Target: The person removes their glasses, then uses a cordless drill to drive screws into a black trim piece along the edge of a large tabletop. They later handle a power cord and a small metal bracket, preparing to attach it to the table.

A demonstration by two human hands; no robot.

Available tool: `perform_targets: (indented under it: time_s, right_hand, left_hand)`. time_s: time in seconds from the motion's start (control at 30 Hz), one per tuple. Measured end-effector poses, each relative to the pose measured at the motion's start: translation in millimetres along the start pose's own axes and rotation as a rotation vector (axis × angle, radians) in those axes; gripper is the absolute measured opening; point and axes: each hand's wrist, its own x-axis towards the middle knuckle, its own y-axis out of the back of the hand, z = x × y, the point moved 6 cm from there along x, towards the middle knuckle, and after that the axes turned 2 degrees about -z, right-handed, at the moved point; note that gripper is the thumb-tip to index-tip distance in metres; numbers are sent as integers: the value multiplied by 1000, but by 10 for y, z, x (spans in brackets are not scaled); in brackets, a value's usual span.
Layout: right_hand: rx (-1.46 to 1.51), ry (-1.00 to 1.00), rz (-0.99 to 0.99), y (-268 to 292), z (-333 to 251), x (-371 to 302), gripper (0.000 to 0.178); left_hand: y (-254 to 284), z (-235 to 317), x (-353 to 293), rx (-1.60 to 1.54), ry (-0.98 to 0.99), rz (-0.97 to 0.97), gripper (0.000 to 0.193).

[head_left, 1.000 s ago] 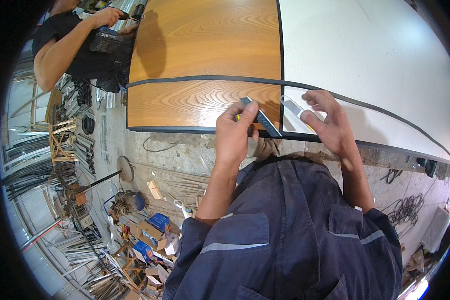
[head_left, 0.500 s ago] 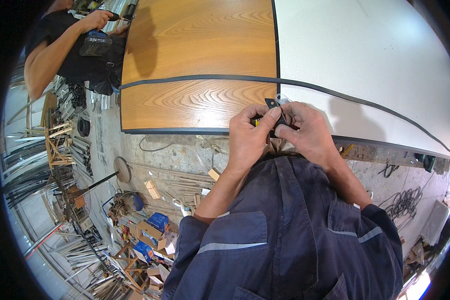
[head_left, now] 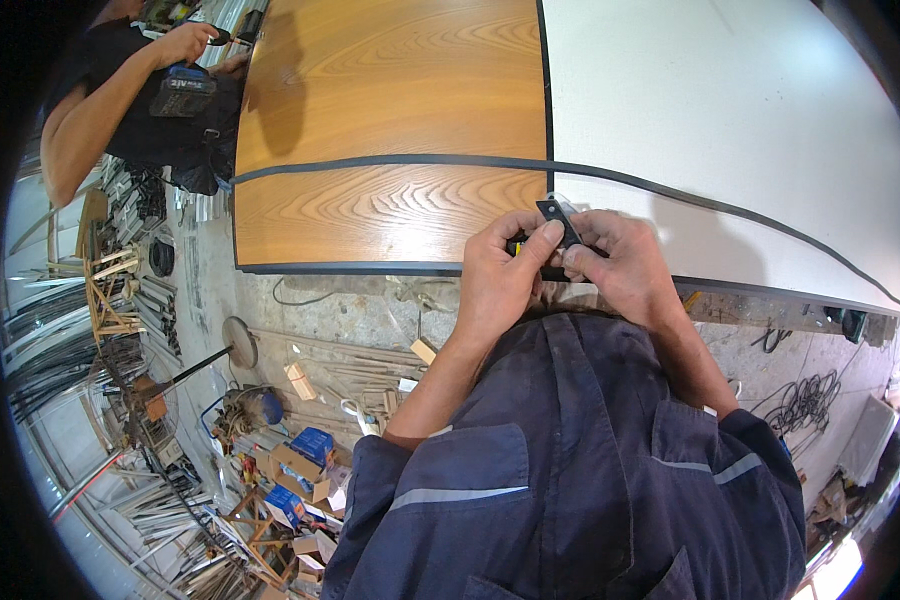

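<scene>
Both hands meet above the near edge of a panel. My left hand (head_left: 498, 268) is closed, its thumb pressing on a small flat black piece (head_left: 550, 209) with a light dot near its tip. Something yellow and black shows between the left fingers, mostly hidden. My right hand (head_left: 625, 262) is closed with its fingertips against the lower right side of the black piece; whatever else it pinches cannot be made out. Beneath lie a wood-grain panel (head_left: 390, 90) on the left and a white panel (head_left: 730, 110) on the right. A long dark strip (head_left: 400, 159) crosses both.
At the upper left a person (head_left: 120, 110) holds a cordless drill (head_left: 185, 88) by the panel's far left edge. Cardboard boxes (head_left: 295, 465), a round-based stand (head_left: 240, 343) and stacked profiles (head_left: 45, 330) lie on the left. A coiled cable (head_left: 808, 402) lies at the right.
The black piece has tilted slightly, and my right fingertips have shifted along it. The view has moved a little; the other person's drill stays near the panel edge.
</scene>
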Motion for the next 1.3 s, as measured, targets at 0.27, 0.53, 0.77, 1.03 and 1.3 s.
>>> perform_targets:
  time_s: [0.27, 0.53, 0.77, 1.03, 1.3]
  right_hand:
    - [20, 10, -52, -58, 93, 21, 22]
    - [-256, 304, -2, -68, -200, 16, 18]
    - [-164, 851, 37, 83, -1566, -426, 18]
    - [-510, 377, 68, 9, -221, 231, 28]
    - [-268, 285, 47, 38, 6, 175, 25]
  left_hand:
    - [15, -125, 13, 29, 6, -19, 25]
    - [166, -309, -123, -179, 18, 43, 27]
    - [746, -644, -339, -412, 8, 335, 32]
    - [943, -916, -499, -357, 2, 474, 33]
    - [835, -797, -370, -226, -32, 413, 30]
